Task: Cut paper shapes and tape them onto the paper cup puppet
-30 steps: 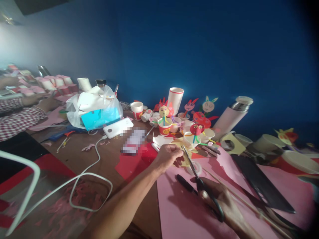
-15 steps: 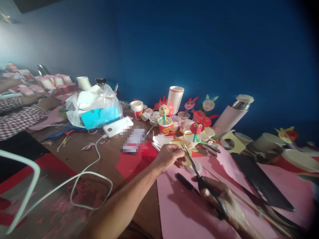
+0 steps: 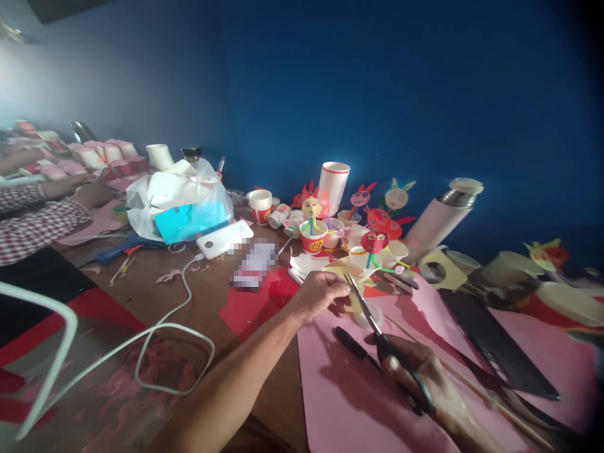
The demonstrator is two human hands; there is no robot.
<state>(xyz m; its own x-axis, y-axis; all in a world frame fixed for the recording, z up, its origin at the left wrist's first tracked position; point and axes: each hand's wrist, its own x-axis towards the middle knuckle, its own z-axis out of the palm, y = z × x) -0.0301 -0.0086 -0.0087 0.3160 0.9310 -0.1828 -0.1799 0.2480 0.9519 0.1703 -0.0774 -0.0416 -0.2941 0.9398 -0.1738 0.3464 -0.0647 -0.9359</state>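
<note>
With the pink sheet (image 3: 330,402) as landmark, a person's checked sleeve (image 3: 42,229) rests well to its left. Nearer to it on that side come a plastic bag (image 3: 141,204), a white power bank (image 3: 225,239) and a blurred-out phone (image 3: 255,267). The left hand (image 3: 325,294) is over the sheet's far left corner, thumb and forefinger brought together; whether they grip anything I cannot tell. Some yellow paper (image 3: 353,304) shows just beside those fingers, at the sheet's far edge. A black marker (image 3: 350,341) lies on the sheet. Above it slant the scissors (image 3: 369,316), their tips right by the left fingertips, their black handles grasped by the right hand (image 3: 419,371). Beyond the sheet stands a paper cup (image 3: 365,263) bearing a red paper face (image 3: 375,241); farther right, a flask (image 3: 429,229) leans.
</note>
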